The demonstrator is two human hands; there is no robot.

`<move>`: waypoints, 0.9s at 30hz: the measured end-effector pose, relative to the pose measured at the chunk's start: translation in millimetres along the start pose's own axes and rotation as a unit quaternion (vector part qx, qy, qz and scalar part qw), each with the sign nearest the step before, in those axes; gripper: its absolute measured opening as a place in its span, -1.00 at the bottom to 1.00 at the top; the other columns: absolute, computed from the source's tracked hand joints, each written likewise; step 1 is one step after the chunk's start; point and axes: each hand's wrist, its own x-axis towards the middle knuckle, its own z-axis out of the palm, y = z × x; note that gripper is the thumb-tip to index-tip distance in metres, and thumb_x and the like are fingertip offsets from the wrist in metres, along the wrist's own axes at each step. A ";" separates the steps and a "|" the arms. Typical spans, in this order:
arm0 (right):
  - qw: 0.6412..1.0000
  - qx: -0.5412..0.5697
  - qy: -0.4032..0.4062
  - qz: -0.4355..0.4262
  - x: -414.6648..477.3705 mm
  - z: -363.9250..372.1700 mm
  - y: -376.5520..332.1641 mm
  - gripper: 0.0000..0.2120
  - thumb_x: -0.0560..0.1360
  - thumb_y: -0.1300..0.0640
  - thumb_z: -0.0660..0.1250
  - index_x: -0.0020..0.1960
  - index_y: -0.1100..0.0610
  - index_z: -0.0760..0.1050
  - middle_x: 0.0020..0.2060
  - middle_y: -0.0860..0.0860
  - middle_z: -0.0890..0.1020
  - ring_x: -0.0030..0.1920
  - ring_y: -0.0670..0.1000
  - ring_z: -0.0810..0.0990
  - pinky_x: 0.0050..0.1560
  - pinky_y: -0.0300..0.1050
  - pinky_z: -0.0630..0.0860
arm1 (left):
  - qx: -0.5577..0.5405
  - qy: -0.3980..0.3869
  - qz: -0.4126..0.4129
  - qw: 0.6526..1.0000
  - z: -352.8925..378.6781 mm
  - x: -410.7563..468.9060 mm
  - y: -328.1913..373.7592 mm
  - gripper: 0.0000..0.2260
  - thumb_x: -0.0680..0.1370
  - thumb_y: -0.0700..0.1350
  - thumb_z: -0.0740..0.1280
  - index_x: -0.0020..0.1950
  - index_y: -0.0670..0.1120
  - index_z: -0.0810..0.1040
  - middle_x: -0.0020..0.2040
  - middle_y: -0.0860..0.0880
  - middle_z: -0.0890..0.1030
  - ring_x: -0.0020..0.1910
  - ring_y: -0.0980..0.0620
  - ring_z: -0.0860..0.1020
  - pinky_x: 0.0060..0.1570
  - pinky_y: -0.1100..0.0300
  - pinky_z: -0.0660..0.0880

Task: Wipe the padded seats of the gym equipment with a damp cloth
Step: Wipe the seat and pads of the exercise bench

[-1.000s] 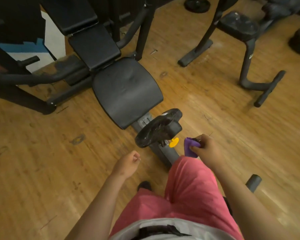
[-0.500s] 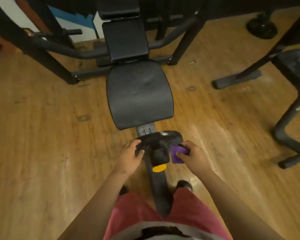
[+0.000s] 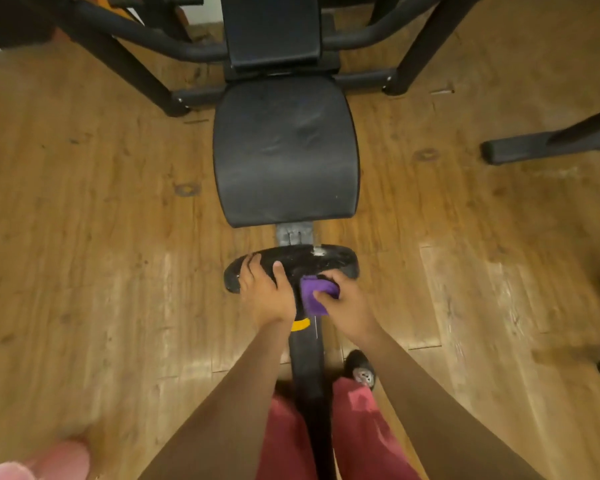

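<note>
A small black padded pad (image 3: 312,259) sits on a black post in front of me, with white smears on its top. My left hand (image 3: 264,295) grips its left side, fingers curled over the edge. My right hand (image 3: 347,306) holds a folded purple cloth (image 3: 314,296) pressed against the pad's near right side. Beyond the pad lies the large black padded seat (image 3: 284,154), with the black backrest (image 3: 272,27) behind it at the top.
A black post (image 3: 307,375) with a yellow knob (image 3: 300,325) runs down between my legs in red shorts. Black machine frame tubes (image 3: 146,81) flank the seat. Another machine's black foot (image 3: 541,147) lies at the right on the wooden floor. My shoe (image 3: 361,370) stands right of the post.
I have stepped astride the post and faced the seat squarely. My left hand took hold of the small pad's left side, and my right hand brought the purple cloth onto the pad.
</note>
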 end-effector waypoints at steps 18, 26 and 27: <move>0.978 0.106 0.178 -0.031 13.2 58.1 52.2 -0.71 0.46 0.29 0.35 0.15 0.08 0.52 -0.01 -0.07 0.57 0.01 0.00 0.57 -0.02 -0.06 0.53 | 0.074 0.120 0.040 0.989 21.5 -4.1 -9.0 -0.62 0.38 0.08 0.09 -0.01 -0.09 0.54 -0.02 -0.08 0.56 0.03 -0.13 0.48 -0.03 0.06 0.33; 0.984 0.158 0.063 -0.044 2.8 34.9 56.6 -0.70 0.48 0.27 0.37 0.09 -0.08 0.51 -0.01 -0.14 0.62 0.00 -0.16 0.59 -0.02 -0.36 0.48 | 0.062 0.120 0.062 0.989 21.2 -5.8 -9.3 -0.64 0.38 0.08 0.10 0.00 -0.06 0.54 -0.01 -0.05 0.54 0.02 -0.10 0.47 -0.04 0.07 0.33; 0.988 0.111 0.087 -0.055 9.6 40.4 61.3 -0.71 0.47 0.27 0.37 0.12 -0.02 0.52 0.00 -0.10 0.61 0.00 -0.14 0.57 -0.04 -0.37 0.45 | 0.050 0.124 0.069 0.989 21.9 -5.4 -10.6 -0.65 0.39 0.07 0.11 0.01 -0.06 0.53 0.00 -0.05 0.54 0.03 -0.11 0.47 -0.05 0.03 0.38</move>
